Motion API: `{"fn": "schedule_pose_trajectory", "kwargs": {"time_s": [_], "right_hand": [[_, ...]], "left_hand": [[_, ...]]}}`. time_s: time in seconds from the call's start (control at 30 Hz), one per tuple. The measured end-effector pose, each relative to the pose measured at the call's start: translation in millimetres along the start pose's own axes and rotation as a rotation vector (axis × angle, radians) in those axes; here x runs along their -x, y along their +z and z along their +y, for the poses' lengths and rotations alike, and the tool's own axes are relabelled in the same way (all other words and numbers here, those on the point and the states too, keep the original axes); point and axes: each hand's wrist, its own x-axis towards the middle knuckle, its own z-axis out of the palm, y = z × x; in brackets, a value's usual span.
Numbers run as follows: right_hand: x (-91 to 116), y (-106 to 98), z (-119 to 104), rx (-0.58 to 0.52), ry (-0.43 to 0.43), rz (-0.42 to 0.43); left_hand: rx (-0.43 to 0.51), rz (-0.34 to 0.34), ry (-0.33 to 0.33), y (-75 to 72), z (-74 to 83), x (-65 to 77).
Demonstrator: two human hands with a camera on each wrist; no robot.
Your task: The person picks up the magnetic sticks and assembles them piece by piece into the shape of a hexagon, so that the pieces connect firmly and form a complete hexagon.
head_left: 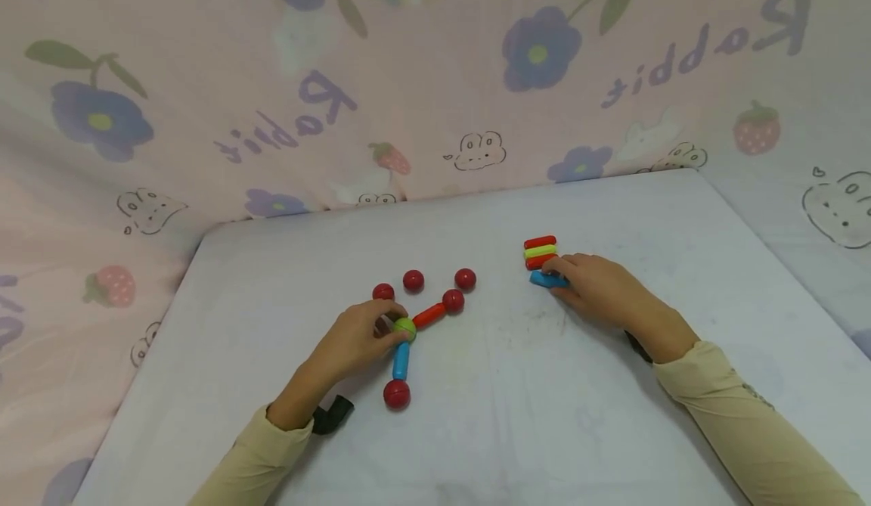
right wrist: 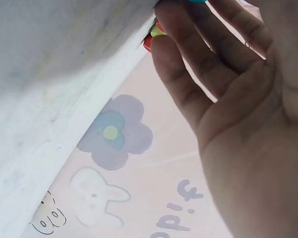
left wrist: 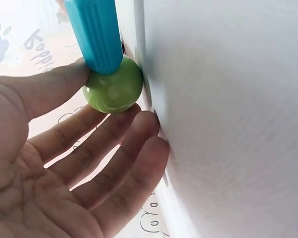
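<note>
My left hand [head_left: 357,339] pinches a green ball [head_left: 404,330] between thumb and fingers; the left wrist view shows the green ball [left wrist: 114,89] with a blue stick's end against it. From this ball a red stick [head_left: 429,315] runs to a red ball [head_left: 453,301], and the blue stick [head_left: 401,361] runs to another red ball [head_left: 397,394] nearer me. My right hand [head_left: 599,287] has thumb and fingers on a second blue stick [head_left: 547,279], at the near end of a row of sticks. Only a sliver of that blue stick [right wrist: 196,1] shows in the right wrist view.
Beyond the second blue stick lie a red stick [head_left: 540,242], a yellow stick [head_left: 540,252] and another red stick [head_left: 538,262], side by side. Loose red balls [head_left: 413,280] sit past my left hand. A printed cloth [head_left: 422,97] rises behind the white table [head_left: 612,211].
</note>
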Motion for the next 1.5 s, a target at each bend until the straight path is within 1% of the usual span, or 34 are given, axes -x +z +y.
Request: {"fn": "schedule_pose_trajectory", "kwargs": {"time_s": [0.17,0.43,0.63,0.83,0.93,1.07,1.3,1.4,1.5], "right_hand": [[-0.6,-1.1,2.1,-0.022,0.006,-0.006],[-1.3,-0.8,3.0,-0.039,0.001,-0.007],[-2.1,0.6,0.2,-0.086,-0.010,-0.023],[-3.3,1.2,-2.1,-0.124,-0.024,-0.006],[-3.6,0.0,-8.0,-0.150,-0.034,0.003],[-4.6,-0.6,-20.5,-0.174,-0.050,0.003],[-6.6,4.7,-39.1,-0.145,-0.076,0.025],[-10.6,7.1,-46.3,-0.132,-0.087,0.049],[-16.8,8.6,-55.9,-0.107,-0.116,0.077]], "left_hand": [[-0.015,-0.009,0.030,-1.0,0.2,-0.7],[-0.016,-0.008,0.023,-1.1,0.8,-0.2],[-0.028,-0.008,0.013,-1.6,0.5,0.8],[-0.021,0.006,0.031,-3.2,1.8,1.7],[-0.011,0.009,0.035,-2.5,1.6,1.4],[-0.006,-0.008,0.043,-1.5,0.0,0.7],[0.004,-0.068,0.120,-3.3,-5.1,-0.9],[-0.007,-0.078,0.131,-3.4,-6.5,-1.5],[-0.009,-0.072,0.133,-2.6,-7.1,-2.1]]}}
